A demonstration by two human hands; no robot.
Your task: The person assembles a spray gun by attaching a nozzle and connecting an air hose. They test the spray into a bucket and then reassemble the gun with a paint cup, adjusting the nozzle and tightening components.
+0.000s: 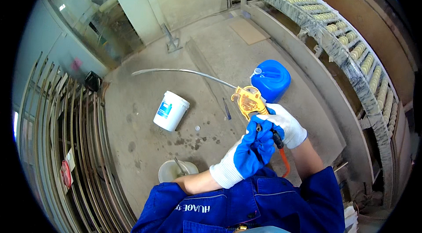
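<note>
air gun over dusty concrete floor

White bucket with blue label stands left of blue jerrycan.

Blue jerrycan on the concrete floor, just beyond the hands. White bucket with blue label stands to their left. Nearer, low left of the hands: a pale bowl with a tool leaning in it. Metal racks far left. Curved conveyor carrying rows of pale round pieces arcs along the right.
</note>
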